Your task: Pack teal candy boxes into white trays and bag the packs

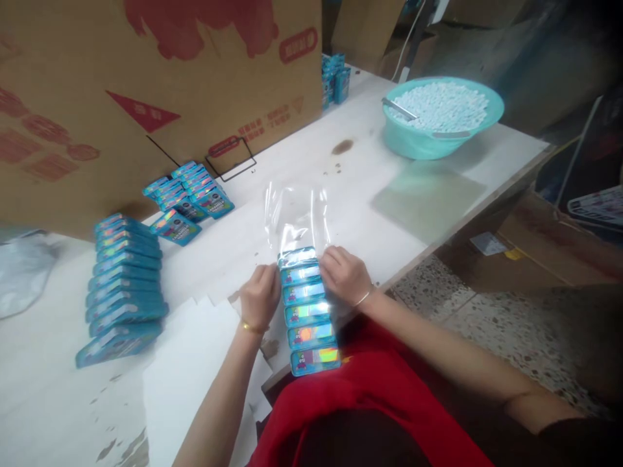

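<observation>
A column of several small blue packs (309, 314) with shiny strips lies at the table's front edge, close to my body. A clear plastic bag (296, 207) encloses at least the far end of the column and stretches beyond it. My left hand (260, 295) pinches the bag's left side beside the packs. On the right side my right hand (345, 275) has its fingers curled and closed on the bag, level with the far packs. How far the bag reaches along the near packs is hard to see.
A long row of blue packs (126, 279) stands at the left, with more packs (195, 191) by the large cardboard box (209, 84). White sheets (189, 363) lie left of me. A turquoise basin (418, 139) of small white pieces, with a metal utensil (402, 109), stands back right.
</observation>
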`<state>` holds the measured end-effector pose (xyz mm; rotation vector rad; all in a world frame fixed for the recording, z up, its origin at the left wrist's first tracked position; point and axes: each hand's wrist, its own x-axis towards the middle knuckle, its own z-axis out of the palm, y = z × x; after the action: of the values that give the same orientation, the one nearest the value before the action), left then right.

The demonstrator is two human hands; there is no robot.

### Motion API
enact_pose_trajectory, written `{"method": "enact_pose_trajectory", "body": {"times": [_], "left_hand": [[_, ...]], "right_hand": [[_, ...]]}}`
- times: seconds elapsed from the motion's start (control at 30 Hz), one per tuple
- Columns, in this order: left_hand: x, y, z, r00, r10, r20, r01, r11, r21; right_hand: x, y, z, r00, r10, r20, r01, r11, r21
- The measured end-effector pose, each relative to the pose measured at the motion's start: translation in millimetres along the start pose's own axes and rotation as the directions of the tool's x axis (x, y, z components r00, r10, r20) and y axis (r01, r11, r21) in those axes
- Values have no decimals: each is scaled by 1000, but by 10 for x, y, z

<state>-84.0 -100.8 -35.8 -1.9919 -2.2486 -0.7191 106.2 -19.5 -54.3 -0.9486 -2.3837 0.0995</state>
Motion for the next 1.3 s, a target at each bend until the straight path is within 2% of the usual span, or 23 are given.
{"method": "enact_pose_trajectory", "body": {"times": [0.1,0.2,0.33,0.47,0.63,0.73,0.8,0.93,1.0,1.17,1.3], "left_hand": [[-51,-82,115,997,-72,-21,70,995,-64],[-13,-139,235,990,-144,-2,144,988,-54],[31,-151,309,980,-182,78,179,982,55],[-74,-110,266,976,-202,84,195,977,87],[-495,-74,224,983,-172,57,170,985,38],[-702,-62,219,980,-191,54,189,981,37],[-731,-50,201,971,-231,67,226,971,73],[-652,-1,120,924,-333,187,296,934,201],[-676,38,68,902,-340,267,278,929,245],[-1059,161,-48,899,-259,353,178,953,247],[-1305,257,-99,909,-241,340,193,966,171]], "right_hand": [[-72,35,114,989,148,-9,-148,988,-38],[-120,67,214,959,280,39,-275,955,-109],[-147,66,263,931,351,98,-331,928,-174],[-178,3,254,953,268,143,-245,956,-160],[-336,-102,262,985,126,118,-113,987,-110],[-388,-123,291,981,129,147,-111,986,-122],[-371,-127,309,973,140,185,-117,985,-129],[-347,-141,297,963,87,257,-65,994,-93],[-407,-140,255,964,29,264,-12,998,-66],[-710,-124,83,968,-117,223,123,992,-15],[-794,-168,-39,964,-149,221,154,988,-4]]}}
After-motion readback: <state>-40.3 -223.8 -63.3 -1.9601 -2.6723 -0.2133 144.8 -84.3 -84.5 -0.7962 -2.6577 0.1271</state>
